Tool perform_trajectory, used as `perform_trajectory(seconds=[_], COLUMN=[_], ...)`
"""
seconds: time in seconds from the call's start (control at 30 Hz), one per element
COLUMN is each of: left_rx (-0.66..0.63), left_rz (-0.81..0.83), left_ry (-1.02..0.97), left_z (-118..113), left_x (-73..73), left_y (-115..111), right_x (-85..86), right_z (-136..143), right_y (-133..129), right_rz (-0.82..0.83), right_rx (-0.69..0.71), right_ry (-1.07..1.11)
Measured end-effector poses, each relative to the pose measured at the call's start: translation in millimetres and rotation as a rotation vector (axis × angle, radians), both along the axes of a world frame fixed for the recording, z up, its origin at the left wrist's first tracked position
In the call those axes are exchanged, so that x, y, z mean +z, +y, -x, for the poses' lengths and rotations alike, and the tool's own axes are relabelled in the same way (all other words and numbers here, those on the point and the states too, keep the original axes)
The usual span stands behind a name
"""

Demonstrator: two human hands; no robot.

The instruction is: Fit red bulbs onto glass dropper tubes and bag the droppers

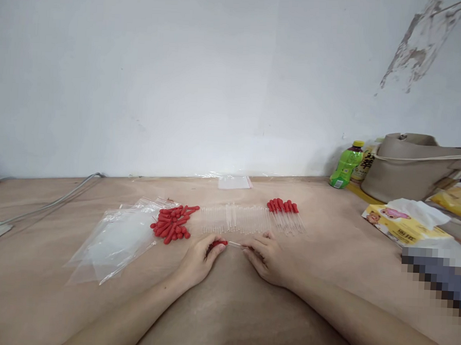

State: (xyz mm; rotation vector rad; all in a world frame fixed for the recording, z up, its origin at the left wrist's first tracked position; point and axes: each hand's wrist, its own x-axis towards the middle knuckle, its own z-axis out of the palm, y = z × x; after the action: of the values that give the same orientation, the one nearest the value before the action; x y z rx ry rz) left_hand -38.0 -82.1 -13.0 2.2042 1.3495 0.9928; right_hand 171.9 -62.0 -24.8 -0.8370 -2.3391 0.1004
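My left hand [205, 256] pinches a red rubber dropper bulb [221, 243], its open end facing right. Between the fingers of my right hand [266, 259] is a clear dropper tube [234, 244], its free end close to the bulb's mouth; whether they touch I cannot tell. A heap of loose red bulbs [172, 223] lies beyond my left hand. Clear tubes [231, 218] lie side by side in a row past both hands. To the right of that row, several droppers with red bulbs fitted [284, 212] lie together.
Clear plastic bags [119, 239] lie at the left, with a grey cable [64, 200] behind. A small bag [234, 182] rests by the wall. On the right stand a green bottle [345, 165], a taupe handbag [400, 171] and a yellow tissue box [401, 225].
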Motion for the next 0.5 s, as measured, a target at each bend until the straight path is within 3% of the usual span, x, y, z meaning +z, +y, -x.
perform_trajectory(seconds=[0.27,0.5], left_rx=[-0.095,-0.156], left_rz=[0.091,0.121], left_ry=[-0.093,-0.014], left_z=[0.0,2.3], left_x=[-4.3,-4.1], left_y=[-0.3,-3.1], right_x=[4.3,16.0], right_z=[-0.2,-4.8], right_y=[0.4,3.7], right_rz=[0.063,0.057], right_rx=[0.069,0.099], right_ry=[-0.025,-0.120])
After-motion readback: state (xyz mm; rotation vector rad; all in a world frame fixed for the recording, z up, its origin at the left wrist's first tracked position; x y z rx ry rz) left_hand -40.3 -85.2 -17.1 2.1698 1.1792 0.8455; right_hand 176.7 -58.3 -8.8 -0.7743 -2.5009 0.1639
